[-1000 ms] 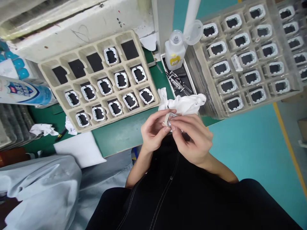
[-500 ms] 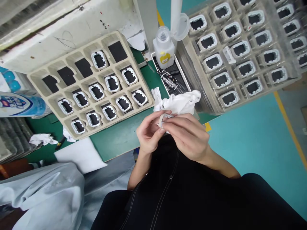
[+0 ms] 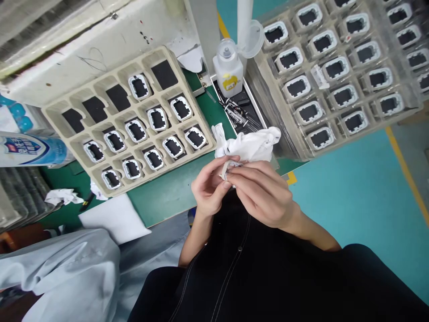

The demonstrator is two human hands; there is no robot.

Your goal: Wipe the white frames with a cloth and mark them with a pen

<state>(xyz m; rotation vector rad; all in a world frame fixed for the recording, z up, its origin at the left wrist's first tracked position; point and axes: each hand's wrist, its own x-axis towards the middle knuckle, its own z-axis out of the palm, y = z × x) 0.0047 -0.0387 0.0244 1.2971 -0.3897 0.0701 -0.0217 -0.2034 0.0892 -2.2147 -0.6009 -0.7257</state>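
Observation:
Between both hands, in front of my chest, is a small white frame-shaped part (image 3: 227, 169). My left hand (image 3: 209, 185) is curled around its left side, with thumb and fingers closed on it. From the right, the fingertips of my right hand (image 3: 264, 190) press against the same part and hide much of it. Just beyond my fingers lies a crumpled white cloth (image 3: 250, 144). Similar white frames with dark openings sit in the beige tray (image 3: 208, 142) to the left; several of its back pockets show only a dark bottom.
A clear plastic tray (image 3: 284, 129) of white frames stands at the right. A bottle (image 3: 228, 69) and markers (image 3: 237, 112) are in a narrow box (image 3: 259, 100). A white sheet (image 3: 115, 219) lies on the green table (image 3: 161, 197). A person's grey sleeve (image 3: 77, 264) is at lower left.
The right hand has shifted very slightly at the part, whose rim shows a little more. Otherwise the hands keep their grip, and the view has moved a touch.

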